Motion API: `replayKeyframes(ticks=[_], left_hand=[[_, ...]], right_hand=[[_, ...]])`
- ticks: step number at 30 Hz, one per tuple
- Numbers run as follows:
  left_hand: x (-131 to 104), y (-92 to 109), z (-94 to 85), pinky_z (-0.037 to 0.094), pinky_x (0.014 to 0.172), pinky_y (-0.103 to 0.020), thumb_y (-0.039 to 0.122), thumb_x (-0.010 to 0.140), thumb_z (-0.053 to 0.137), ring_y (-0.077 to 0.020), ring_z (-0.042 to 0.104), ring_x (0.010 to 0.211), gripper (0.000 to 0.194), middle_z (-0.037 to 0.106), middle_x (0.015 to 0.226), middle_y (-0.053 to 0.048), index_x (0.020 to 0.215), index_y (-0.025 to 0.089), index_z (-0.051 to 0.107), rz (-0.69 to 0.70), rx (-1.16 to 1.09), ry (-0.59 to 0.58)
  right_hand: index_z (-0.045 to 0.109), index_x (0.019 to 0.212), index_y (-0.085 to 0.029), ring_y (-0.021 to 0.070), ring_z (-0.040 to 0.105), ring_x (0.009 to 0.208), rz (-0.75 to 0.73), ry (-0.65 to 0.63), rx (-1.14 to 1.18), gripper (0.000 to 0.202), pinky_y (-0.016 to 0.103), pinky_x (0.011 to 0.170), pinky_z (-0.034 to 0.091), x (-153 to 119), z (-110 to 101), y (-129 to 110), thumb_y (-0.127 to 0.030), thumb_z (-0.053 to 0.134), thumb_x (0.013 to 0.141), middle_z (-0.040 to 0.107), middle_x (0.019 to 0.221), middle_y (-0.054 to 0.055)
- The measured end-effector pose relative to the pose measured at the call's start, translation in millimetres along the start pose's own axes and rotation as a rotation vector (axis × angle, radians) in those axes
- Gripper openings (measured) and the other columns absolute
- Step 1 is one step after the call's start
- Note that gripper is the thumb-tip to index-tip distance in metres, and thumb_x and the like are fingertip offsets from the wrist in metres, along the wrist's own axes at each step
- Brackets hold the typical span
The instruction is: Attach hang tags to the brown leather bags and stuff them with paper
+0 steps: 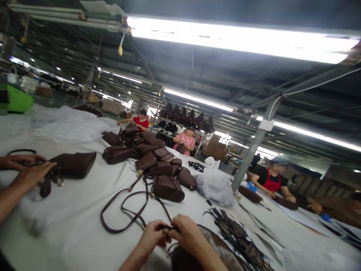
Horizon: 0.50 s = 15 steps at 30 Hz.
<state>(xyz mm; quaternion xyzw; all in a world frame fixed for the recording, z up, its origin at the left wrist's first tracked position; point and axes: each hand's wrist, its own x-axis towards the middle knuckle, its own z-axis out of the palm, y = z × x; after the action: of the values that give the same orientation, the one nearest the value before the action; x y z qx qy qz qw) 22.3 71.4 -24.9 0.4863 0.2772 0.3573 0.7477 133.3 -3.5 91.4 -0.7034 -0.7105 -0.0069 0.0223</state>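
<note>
Near the bottom centre, my left hand and my right hand meet, fingers pinched on a thin dark brown strap. Below them, partly under my right forearm, lies a dark brown bag, cut off by the lower edge. Just beyond my hands a long looped strap rests on the white-covered table, beside a brown bag with a gold-coloured fitting.
More brown bags are heaped ahead. A co-worker's hands hold a bag at left. Clear plastic, a white bag and dark straps surround the heap. A metal post stands right; people work beyond.
</note>
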Motion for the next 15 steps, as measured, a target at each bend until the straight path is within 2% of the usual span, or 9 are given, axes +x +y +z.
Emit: replayKeyframes(ticks=[2,4,5,7,9,10,12,15], left_hand=[[-10.6,13.0,-18.6,0.041,0.047,-0.022,0.041,0.058,0.073,-0.0167,0.065,0.054,0.035,0.069,0.068,-0.004,0.078,0.015,0.062,-0.009,0.141,0.015],[-21.6,23.1,-47.0,0.035,0.042,-0.022,0.041,0.06,0.065,-0.0137,0.057,0.042,0.031,0.067,0.064,-0.002,0.078,0.015,0.061,-0.013,0.287,0.048],[-27.6,27.1,-62.9,0.035,0.044,-0.023,0.04,0.061,0.063,-0.0131,0.055,0.043,0.03,0.066,0.063,-0.001,0.077,0.015,0.061,0.007,0.346,0.072],[-40.7,34.4,-91.8,0.041,0.055,-0.025,0.036,0.061,0.06,-0.016,0.059,0.056,0.025,0.067,0.064,-0.001,0.073,0.015,0.063,0.039,0.457,0.054],[-53.8,43.4,-109.5,0.043,0.067,-0.028,0.032,0.064,0.056,-0.0191,0.061,0.067,0.021,0.068,0.065,-0.002,0.069,0.014,0.065,0.014,0.596,-0.031],[-59.5,49.0,-112.3,0.043,0.07,-0.029,0.031,0.064,0.056,-0.0205,0.061,0.07,0.019,0.068,0.065,-0.002,0.068,0.015,0.066,-0.001,0.674,-0.058],[-67.6,61.4,-106.2,0.041,0.077,-0.03,0.028,0.063,0.059,-0.0237,0.061,0.079,0.018,0.07,0.074,-0.003,0.074,0.018,0.07,0.045,0.789,0.006],[-66.8,74.0,-76.0,0.038,0.086,-0.029,0.027,0.061,0.072,-0.0271,0.056,0.097,0.02,0.071,0.09,-0.005,0.08,0.023,0.073,0.247,0.778,0.157]], right_hand=[[0.066,0.101,-0.02,0.0168,0.062,0.095,-0.057,0.082,0.069,0.024,0.025,0.082,0.045,-12.8,-9.7,11.5,-0.014,0.05,0.084,0.065,0.103,0.007],[0.063,0.108,-0.02,0.0192,0.059,0.1,-0.046,0.111,0.025,0.029,0.028,0.087,0.043,-25.2,-20.3,21.9,-0.013,0.052,0.082,0.061,0.111,0.009],[0.062,0.111,-0.02,0.0215,0.058,0.102,-0.03,0.104,-0.013,0.031,0.031,0.089,0.043,-30.9,-24.7,26.6,-0.016,0.054,0.081,0.06,0.114,0.01],[0.06,0.116,-0.019,0.0249,0.058,0.1,0.025,0.044,-0.051,0.036,0.035,0.089,0.043,-41.3,-30.1,34.6,-0.024,0.056,0.081,0.061,0.113,0.011],[0.057,0.12,-0.018,0.0254,0.06,0.099,0.082,-0.018,-0.01,0.04,0.036,0.087,0.044,-49.2,-30.0,40.6,-0.03,0.055,0.082,0.063,0.11,0.012],[0.056,0.122,-0.018,0.0253,0.06,0.1,0.104,-0.031,0.028,0.042,0.035,0.087,0.044,-51.8,-28.5,42.9,-0.03,0.054,0.083,0.063,0.11,0.012],[0.052,0.127,-0.018,0.0252,0.059,0.107,0.117,-0.022,0.101,0.048,0.034,0.09,0.043,-54.1,-24.4,46.7,-0.03,0.056,0.081,0.063,0.116,0.012],[0.049,0.131,-0.015,0.0263,0.055,0.115,0.109,-0.005,0.162,0.056,0.036,0.096,0.041,-53.4,-20.4,49.4,-0.028,0.059,0.077,0.06,0.124,0.014]])
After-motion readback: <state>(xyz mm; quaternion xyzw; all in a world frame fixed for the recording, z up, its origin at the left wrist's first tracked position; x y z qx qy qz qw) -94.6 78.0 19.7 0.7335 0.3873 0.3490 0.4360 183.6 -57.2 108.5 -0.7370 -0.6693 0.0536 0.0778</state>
